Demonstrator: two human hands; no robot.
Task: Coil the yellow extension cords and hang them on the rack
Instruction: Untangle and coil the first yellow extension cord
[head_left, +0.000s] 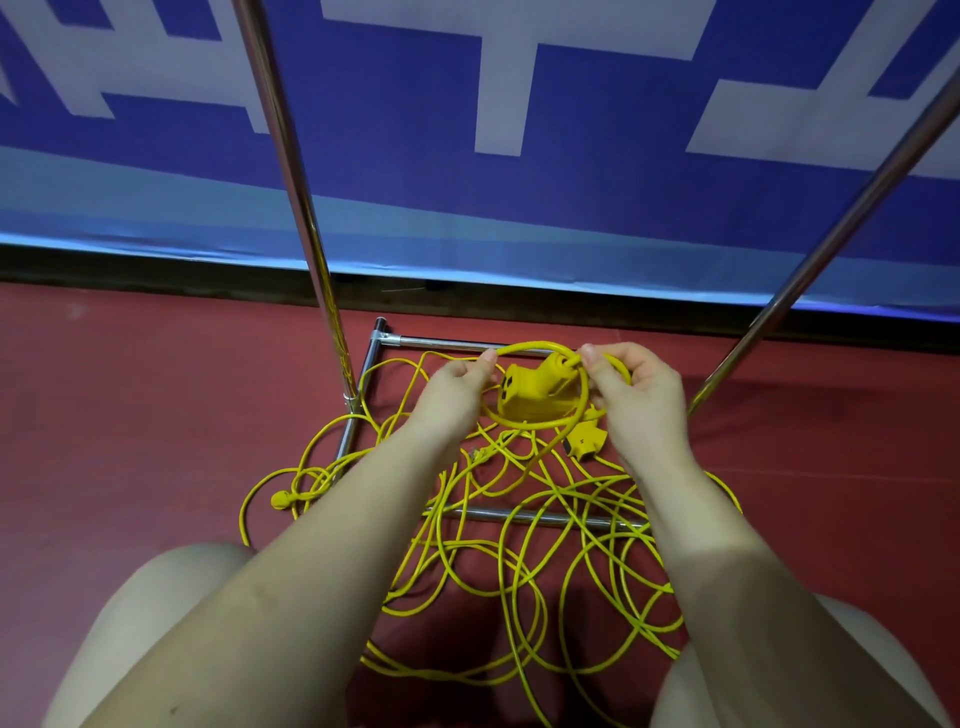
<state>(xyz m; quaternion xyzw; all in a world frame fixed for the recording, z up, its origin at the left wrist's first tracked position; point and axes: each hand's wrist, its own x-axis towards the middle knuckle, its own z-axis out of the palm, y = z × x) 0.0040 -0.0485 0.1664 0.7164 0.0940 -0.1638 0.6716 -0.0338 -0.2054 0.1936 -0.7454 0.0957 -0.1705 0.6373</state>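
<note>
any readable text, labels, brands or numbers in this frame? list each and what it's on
None readable.
Blue banner: large white strokes, cropped at the top edge, cannot be read as characters.
Yellow socket block held between the left hand and right hand: no legible marking.
Second socket block on the floor: small dark mark, too small to read.

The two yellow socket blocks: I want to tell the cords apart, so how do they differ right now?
The larger socket block is held up between the left hand and right hand, ringed by a cord loop. The smaller socket block lies lower, on the tangled cord on the floor, untouched. Both are yellow with dark outlets.
</note>
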